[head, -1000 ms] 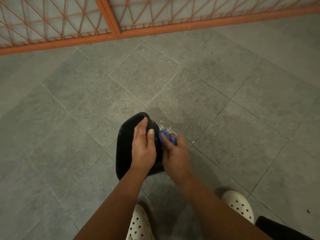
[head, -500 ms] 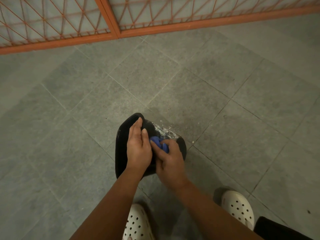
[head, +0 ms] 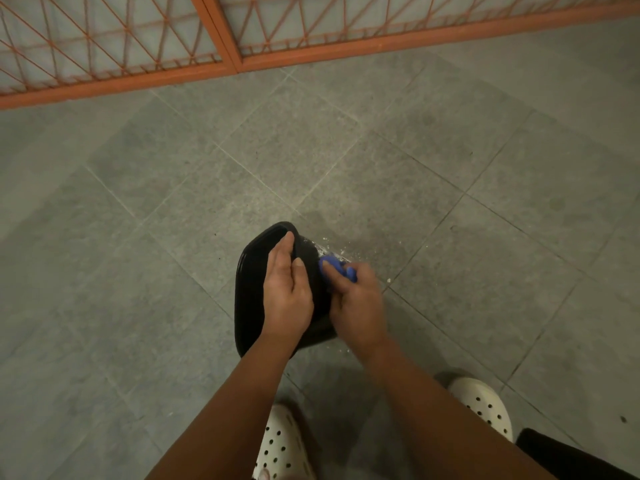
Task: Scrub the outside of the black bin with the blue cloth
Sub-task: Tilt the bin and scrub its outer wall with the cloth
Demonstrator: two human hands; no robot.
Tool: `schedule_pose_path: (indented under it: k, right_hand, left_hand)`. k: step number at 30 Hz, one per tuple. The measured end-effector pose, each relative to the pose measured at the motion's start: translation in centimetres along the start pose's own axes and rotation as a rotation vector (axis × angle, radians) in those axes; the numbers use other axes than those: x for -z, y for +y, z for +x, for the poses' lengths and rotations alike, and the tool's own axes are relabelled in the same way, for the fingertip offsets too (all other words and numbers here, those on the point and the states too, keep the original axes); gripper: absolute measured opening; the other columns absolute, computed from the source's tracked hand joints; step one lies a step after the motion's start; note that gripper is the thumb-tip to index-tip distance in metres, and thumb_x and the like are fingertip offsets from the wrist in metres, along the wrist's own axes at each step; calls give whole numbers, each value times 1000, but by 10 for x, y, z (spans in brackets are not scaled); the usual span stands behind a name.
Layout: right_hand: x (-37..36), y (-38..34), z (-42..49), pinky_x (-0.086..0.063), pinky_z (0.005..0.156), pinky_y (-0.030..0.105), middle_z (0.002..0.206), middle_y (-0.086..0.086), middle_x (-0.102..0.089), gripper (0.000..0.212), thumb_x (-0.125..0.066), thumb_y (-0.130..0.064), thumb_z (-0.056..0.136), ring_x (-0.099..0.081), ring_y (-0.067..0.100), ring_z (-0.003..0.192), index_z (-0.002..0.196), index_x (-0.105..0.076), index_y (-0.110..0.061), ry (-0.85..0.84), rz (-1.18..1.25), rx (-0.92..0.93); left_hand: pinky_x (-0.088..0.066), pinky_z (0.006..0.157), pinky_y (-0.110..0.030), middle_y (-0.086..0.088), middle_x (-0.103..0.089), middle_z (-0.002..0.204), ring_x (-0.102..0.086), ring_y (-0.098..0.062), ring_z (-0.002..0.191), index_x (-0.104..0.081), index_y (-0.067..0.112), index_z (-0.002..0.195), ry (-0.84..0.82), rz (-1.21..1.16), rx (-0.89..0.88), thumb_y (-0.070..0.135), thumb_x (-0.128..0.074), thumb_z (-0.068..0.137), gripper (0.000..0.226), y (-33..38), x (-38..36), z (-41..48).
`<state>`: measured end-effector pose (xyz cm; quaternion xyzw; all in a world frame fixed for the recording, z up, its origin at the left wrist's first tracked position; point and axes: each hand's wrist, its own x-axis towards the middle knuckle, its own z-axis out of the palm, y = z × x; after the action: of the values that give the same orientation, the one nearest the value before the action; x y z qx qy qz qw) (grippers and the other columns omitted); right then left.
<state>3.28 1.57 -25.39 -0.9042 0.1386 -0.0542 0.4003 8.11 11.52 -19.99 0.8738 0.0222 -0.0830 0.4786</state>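
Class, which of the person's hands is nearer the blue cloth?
Right. The right hand grips the cloth and holds it against the bin. The left hand rests on the bin just left of the cloth, not touching it.

The bin [head: 249, 296] is black, smooth and glossy, most likely plastic, with whitish specks [head: 323, 250] on its side. The cloth [head: 329, 265] is soft blue fabric, bunched. The floor [head: 381, 174] is matt grey tile, mottled and slightly rough, with thin pale grout lines. The gate [head: 346, 50] is orange-painted metal lattice. The shoes [head: 485, 403] are white, matt and perforated.
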Motion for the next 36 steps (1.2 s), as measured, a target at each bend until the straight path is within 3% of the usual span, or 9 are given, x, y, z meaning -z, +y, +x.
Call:
schedule_pose_path:
  k: [5, 7, 11, 16, 21, 23, 27, 33, 36]
  right_hand:
    - [5, -3, -19, -49, 77, 25, 105, 11, -53, 38, -44, -26, 91, -49, 14, 89, 124, -61, -21, -18, 41, 125]
    - [5, -2, -11, -51, 75, 30, 105, 11, -52, 38, -45, -26, 92, -51, 17, 89, 127, -58, -23, -53, 9, 167]
    - [6, 7, -1, -54, 72, 36, 105, 11, -52, 39, -41, -28, 92, -53, 20, 86, 126, -59, -22, 15, 7, 6]
    - [2, -10, -11, -52, 71, 38, 102, 12, -53, 40, -41, -23, 90, -52, 22, 88, 126, -58, -23, -58, 56, 155]
    - [-3, -3, 7, -53, 69, 42, 102, 10, -51, 39, -43, -28, 92, -53, 22, 85, 130, -53, -24, -14, 7, -4]
    - [0, -11, -4, -54, 71, 38, 103, 9, -51, 42, -38, -30, 92, -53, 20, 86, 130, -53, -23, -1, 18, -33]
    - [7, -27, -4, -49, 78, 22, 101, 8, -54, 40, -39, -31, 94, -52, 12, 85, 125, -59, -17, -30, 103, 104]
    - [-5, -2, 16, -54, 66, 44, 92, 14, -54, 31, -51, -14, 92, -55, 27, 78, 122, -58, -11, -44, -3, -58]
    - [-6, -12, 7, -52, 76, 44, 103, 15, -52, 30, -50, -17, 93, -54, 28, 89, 122, -56, -16, -26, 42, -154]
  left_hand:
    - [-27, 103, -6, 9, -40, 141, -36, 3, 128, -39, 16, 143, -29, -15, -27, 9, -41, 99, 44, 2, 0, 0]
    - [-27, 104, -8, 11, -39, 140, -35, 3, 129, -38, 16, 143, -32, -18, -19, 9, -40, 99, 44, 1, 0, 1]
    - [-27, 101, -2, 15, -38, 136, -35, 6, 127, -38, 17, 143, -47, -25, -19, 11, -41, 99, 44, 6, -5, -1]
    - [-25, 96, 4, 15, -38, 136, -37, 15, 119, -39, 16, 143, -20, -28, 12, 9, -40, 100, 44, 1, 2, 2]
    - [-24, 98, 4, 15, -38, 135, -36, 15, 120, -39, 14, 143, -16, -12, -4, 9, -40, 100, 44, 1, 2, -2]
    - [-24, 97, 3, 14, -39, 135, -36, 12, 121, -39, 14, 143, -19, -14, -12, 8, -40, 99, 44, 1, 1, -3]
    - [-24, 96, 4, 12, -39, 135, -37, 16, 119, -38, 12, 143, -26, -10, -21, 6, -40, 99, 44, 1, 2, -4]
    - [-24, 102, 1, 2, -41, 144, -35, -2, 132, -39, 13, 143, -1, 5, -20, 8, -41, 99, 44, -2, 5, -5]
    - [-24, 105, -3, -1, -42, 145, -36, -3, 132, -38, 13, 143, -19, 17, -44, 7, -40, 99, 45, -4, 6, -6]
